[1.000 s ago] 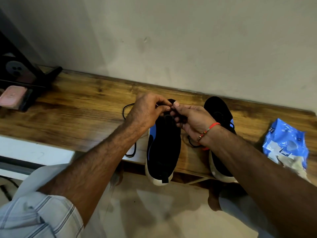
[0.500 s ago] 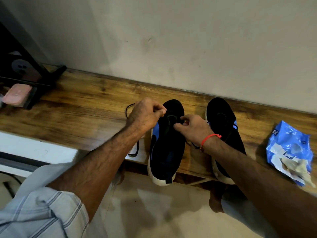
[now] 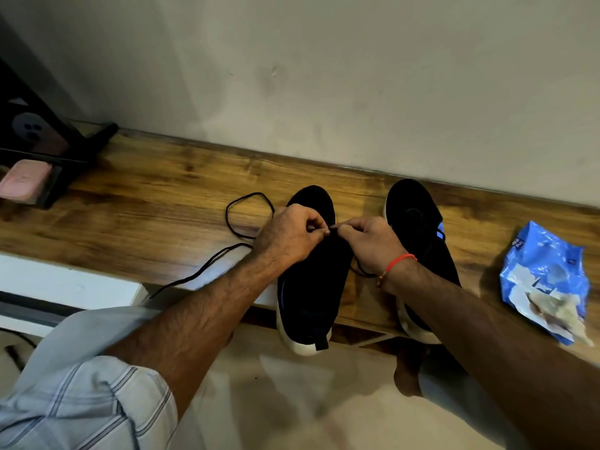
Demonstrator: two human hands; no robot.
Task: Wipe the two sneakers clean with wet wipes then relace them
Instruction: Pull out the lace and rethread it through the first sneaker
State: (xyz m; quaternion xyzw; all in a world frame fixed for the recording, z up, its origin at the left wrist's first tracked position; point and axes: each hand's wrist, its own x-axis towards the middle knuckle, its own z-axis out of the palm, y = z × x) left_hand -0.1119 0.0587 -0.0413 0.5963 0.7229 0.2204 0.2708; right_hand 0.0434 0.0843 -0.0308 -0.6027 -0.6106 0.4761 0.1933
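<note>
Two black sneakers on wooden tabletop (image 3: pixel 136 222), heels hanging over the near edge. Left hand (image 3: pixel 290 235) and right hand (image 3: pixel 368 243) meet over the left sneaker (image 3: pixel 311 287), fingers of both curled, pinching the black lace (image 3: pixel 233 222) at mid-shoe. Lace loops out left of that shoe, one end trailing off the edge. Right sneaker (image 3: pixel 418 216) just beside, partly under the right forearm. Blue wipes pack (image 3: pixel 545 274) far right, well apart, wipe sticking out.
</note>
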